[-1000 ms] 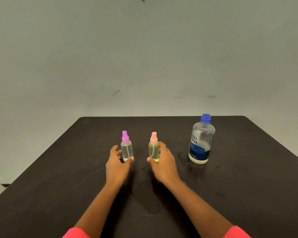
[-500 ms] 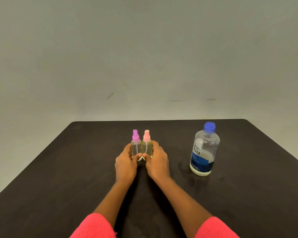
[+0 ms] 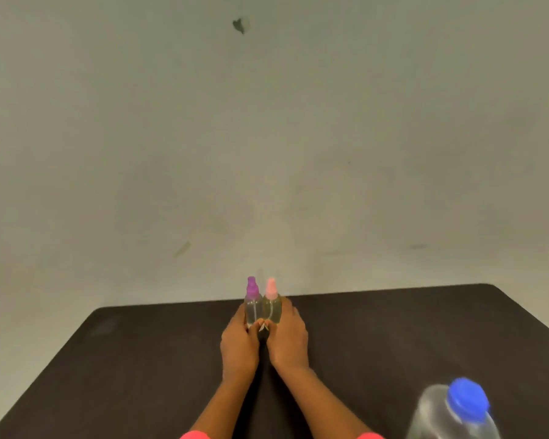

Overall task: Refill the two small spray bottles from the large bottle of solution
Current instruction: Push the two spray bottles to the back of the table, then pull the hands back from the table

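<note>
Two small spray bottles stand upright side by side near the far edge of the dark table (image 3: pixel 393 343). The purple-capped bottle (image 3: pixel 253 304) holds clear liquid and is on the left. The pink-capped bottle (image 3: pixel 272 304) holds yellowish liquid and is on the right, touching the first. My left hand (image 3: pixel 239 346) grips the purple-capped one and my right hand (image 3: pixel 288 340) grips the pink-capped one, thumbs meeting in front. The large clear bottle (image 3: pixel 454 413) with a blue cap stands at the near right, cut off by the frame's bottom edge.
A pale wall (image 3: pixel 267 137) rises right behind the table's far edge. The table's left edge runs diagonally toward me.
My hands closed round the two spray bottles, brought them together and slid them farther away toward the table's far edge. The large bottle now appears nearer, at the lower right.
</note>
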A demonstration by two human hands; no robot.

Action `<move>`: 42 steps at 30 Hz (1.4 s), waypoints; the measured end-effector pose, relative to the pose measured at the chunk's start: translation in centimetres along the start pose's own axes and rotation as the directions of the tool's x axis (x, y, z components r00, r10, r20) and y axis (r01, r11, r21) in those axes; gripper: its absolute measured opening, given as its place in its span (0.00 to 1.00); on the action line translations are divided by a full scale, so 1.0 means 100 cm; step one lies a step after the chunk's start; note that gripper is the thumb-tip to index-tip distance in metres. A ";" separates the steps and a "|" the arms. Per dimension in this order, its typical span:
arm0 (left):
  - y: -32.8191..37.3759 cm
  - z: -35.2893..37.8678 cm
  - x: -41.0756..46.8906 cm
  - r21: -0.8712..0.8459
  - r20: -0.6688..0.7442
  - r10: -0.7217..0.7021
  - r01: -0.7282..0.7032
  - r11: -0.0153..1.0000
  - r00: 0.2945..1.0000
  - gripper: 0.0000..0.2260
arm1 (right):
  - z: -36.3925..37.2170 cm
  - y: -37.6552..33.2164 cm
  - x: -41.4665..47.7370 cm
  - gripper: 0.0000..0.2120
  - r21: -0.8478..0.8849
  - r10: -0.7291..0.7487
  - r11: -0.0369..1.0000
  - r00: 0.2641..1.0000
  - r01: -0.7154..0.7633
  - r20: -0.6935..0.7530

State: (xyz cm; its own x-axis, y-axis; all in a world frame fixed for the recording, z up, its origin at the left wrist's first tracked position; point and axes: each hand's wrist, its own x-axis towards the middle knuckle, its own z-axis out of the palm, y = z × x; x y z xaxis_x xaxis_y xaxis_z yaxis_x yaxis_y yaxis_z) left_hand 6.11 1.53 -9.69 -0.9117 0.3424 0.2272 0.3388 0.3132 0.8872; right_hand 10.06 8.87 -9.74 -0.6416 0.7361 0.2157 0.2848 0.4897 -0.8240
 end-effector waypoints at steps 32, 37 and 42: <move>0.033 -0.011 0.011 -0.066 -0.078 -0.448 0.444 0.893 0.890 0.29 | -0.047 -0.051 0.039 0.31 -0.101 0.444 0.895 0.848 -0.434 0.289; 0.073 -0.021 -0.020 0.013 0.066 -0.398 0.398 0.917 0.915 0.19 | -0.109 -0.071 0.036 0.26 -0.190 0.395 0.916 0.871 -0.352 0.291; 0.102 -0.027 -0.061 0.187 0.467 -0.409 0.364 0.912 0.784 0.15 | -0.181 -0.067 0.010 0.19 -0.339 0.380 0.901 0.869 -0.271 0.317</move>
State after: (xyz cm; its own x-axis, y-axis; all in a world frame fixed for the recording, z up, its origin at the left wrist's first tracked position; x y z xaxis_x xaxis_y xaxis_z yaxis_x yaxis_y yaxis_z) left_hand 14.49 0.22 -0.98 -0.7446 0.5540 -0.3723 0.0205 0.5765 0.8168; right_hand 20.45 14.79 5.47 -0.6748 0.6778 -0.2919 0.6717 0.4002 -0.6234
